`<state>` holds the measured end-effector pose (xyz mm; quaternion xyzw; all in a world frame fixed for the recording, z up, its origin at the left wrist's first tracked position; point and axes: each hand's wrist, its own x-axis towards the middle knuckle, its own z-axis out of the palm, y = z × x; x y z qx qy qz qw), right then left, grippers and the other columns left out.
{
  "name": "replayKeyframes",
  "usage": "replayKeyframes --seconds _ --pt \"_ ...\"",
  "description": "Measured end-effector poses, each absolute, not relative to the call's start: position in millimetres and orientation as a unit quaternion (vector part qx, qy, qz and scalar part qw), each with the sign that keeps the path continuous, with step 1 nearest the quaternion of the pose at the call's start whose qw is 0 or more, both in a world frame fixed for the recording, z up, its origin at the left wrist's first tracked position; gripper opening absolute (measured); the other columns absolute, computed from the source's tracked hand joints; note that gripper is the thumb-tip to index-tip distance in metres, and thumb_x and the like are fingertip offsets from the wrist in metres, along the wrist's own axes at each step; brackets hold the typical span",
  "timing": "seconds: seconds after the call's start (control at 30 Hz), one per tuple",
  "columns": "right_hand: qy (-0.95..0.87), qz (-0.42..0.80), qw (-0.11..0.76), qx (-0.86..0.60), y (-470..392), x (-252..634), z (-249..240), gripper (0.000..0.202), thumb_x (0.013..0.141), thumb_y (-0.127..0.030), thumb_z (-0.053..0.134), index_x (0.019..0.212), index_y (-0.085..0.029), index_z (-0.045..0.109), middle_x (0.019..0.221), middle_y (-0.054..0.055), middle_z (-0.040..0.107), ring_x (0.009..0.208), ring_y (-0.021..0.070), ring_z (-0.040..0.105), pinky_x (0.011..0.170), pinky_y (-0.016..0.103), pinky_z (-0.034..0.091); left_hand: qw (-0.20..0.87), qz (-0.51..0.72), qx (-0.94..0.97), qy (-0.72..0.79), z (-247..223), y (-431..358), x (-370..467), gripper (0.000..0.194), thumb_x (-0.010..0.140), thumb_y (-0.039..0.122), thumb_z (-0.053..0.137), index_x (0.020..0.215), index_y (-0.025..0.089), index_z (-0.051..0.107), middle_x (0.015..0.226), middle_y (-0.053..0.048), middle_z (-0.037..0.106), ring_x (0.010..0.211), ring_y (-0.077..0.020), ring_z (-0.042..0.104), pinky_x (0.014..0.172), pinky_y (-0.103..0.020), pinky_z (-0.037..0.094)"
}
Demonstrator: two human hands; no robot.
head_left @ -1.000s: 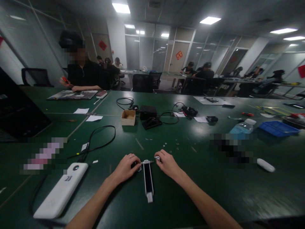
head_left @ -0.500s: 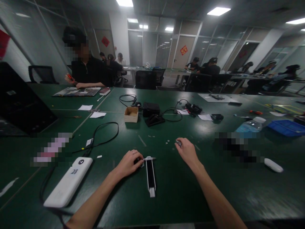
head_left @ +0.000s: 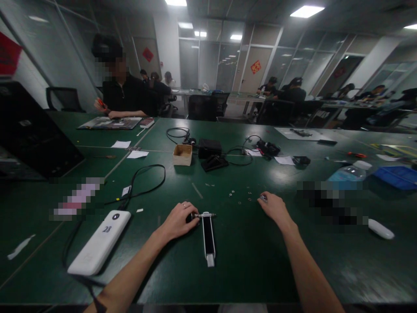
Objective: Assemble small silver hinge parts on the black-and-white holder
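Observation:
My left hand [head_left: 180, 221] is closed, thumb and fingers round the left end of a thin silver rod [head_left: 208, 215]. The rod lies across the top of a long white-framed piece with a black middle [head_left: 209, 238], which rests on the table with a pale tab towards me. Something dark shows under my fingers, mostly hidden. Farther right, my right hand [head_left: 273, 208] is low over the table, its fingertips pinched on a small silver metal piece [head_left: 263, 198]. Several tiny metal rings [head_left: 249, 193] lie loose on the table, left of those fingertips.
A white power bank [head_left: 100, 243] marked 28, with black cables, lies on the green table [head_left: 241, 269] at left. Beyond are a small cardboard box [head_left: 182, 155] and a black case [head_left: 209, 148]. A water bottle [head_left: 348, 174] and blue tray [head_left: 395, 176] stand right. A person sits across.
My right hand has moved to the right, away from the rings, and more rings show on the table where it was. My left hand stays at the rod. The view has shifted slightly.

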<state>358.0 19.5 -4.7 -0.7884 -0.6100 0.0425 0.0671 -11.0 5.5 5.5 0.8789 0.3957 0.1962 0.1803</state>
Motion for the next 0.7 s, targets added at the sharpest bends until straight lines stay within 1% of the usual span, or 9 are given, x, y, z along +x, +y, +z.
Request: replayKeyframes --seconds 0.1,0.17,0.27,0.37,0.47,0.53,0.6,0.7 --pt "-0.609 0.036 0.061 -0.790 17.6 356.9 -3.4 0.031 0.087 -0.032 0.049 0.108 -0.014 0.063 0.100 0.015 0.065 0.087 0.0258 0.063 0.068 0.032 0.045 0.180 0.184 0.878 0.404 7.3 4.4 -10.6 0.031 0.077 0.034 0.066 0.105 0.020 0.059 0.105 -0.005 0.059 0.095 -0.0215 0.054 0.082 -0.033 0.041" --pt "-0.610 0.027 0.058 -0.790 15.5 356.3 -2.9 0.032 0.087 -0.032 0.048 0.109 -0.013 0.062 0.100 0.017 0.064 0.089 0.0274 0.062 0.069 0.034 0.045 0.180 0.167 0.882 0.403 8.3 4.0 -10.2 0.038 0.075 0.037 0.069 0.108 0.021 0.059 0.109 -0.005 0.058 0.098 -0.0227 0.053 0.083 -0.034 0.041" --pt "-0.611 0.010 0.054 -0.790 12.9 353.4 -2.1 0.034 0.087 -0.033 0.048 0.108 -0.012 0.063 0.102 0.019 0.062 0.093 0.0312 0.059 0.072 0.038 0.045 0.185 0.156 0.885 0.398 9.6 4.0 -10.2 0.033 0.076 0.034 0.067 0.105 0.021 0.061 0.106 -0.005 0.059 0.096 -0.0217 0.054 0.083 -0.033 0.042" --pt "-0.615 -0.016 0.060 -0.786 11.6 344.4 1.4 0.036 0.086 -0.034 0.050 0.113 -0.012 0.061 0.110 0.021 0.058 0.100 0.0339 0.054 0.075 0.042 0.045 0.187 0.161 0.885 0.395 11.3 4.4 -11.1 0.030 0.076 0.031 0.066 0.103 0.020 0.061 0.104 -0.005 0.059 0.094 -0.0210 0.054 0.083 -0.032 0.042" --pt "-0.681 -0.017 0.100 -0.725 10.3 328.1 8.9 0.032 0.088 -0.030 0.048 0.113 -0.015 0.060 0.110 0.016 0.059 0.101 0.0292 0.053 0.081 0.040 0.044 0.180 0.164 0.886 0.396 12.5 5.5 -13.0 0.025 0.075 0.028 0.064 0.099 0.019 0.061 0.100 -0.005 0.059 0.092 -0.0213 0.054 0.081 -0.032 0.042" --pt "-0.738 0.020 0.111 -0.666 9.1 315.6 13.8 0.029 0.090 -0.029 0.045 0.109 -0.016 0.063 0.106 0.012 0.062 0.100 0.0258 0.053 0.084 0.038 0.043 0.172 0.163 0.886 0.398 12.3 6.7 -14.5 0.021 0.075 0.026 0.063 0.095 0.019 0.061 0.098 -0.005 0.060 0.090 -0.0214 0.054 0.081 -0.033 0.042" --pt "-0.763 0.065 0.092 -0.636 8.5 304.7 16.1 0.027 0.090 -0.029 0.045 0.107 -0.017 0.064 0.105 0.010 0.063 0.101 0.0243 0.054 0.086 0.035 0.042 0.162 0.161 0.887 0.402 11.3 8.0 -16.0 0.018 0.075 0.024 0.062 0.092 0.019 0.061 0.095 -0.004 0.060 0.089 -0.0214 0.055 0.080 -0.033 0.042" --pt "-0.760 0.097 0.063 -0.639 10.2 295.3 13.9 0.026 0.090 -0.025 0.046 0.104 -0.016 0.066 0.105 0.011 0.064 0.102 0.0232 0.055 0.088 0.033 0.042 0.146 0.160 0.886 0.410 10.1 8.4 -17.7 0.017 0.075 0.022 0.061 0.092 0.020 0.061 0.095 -0.004 0.060 0.090 -0.0215 0.055 0.079 -0.033 0.041"
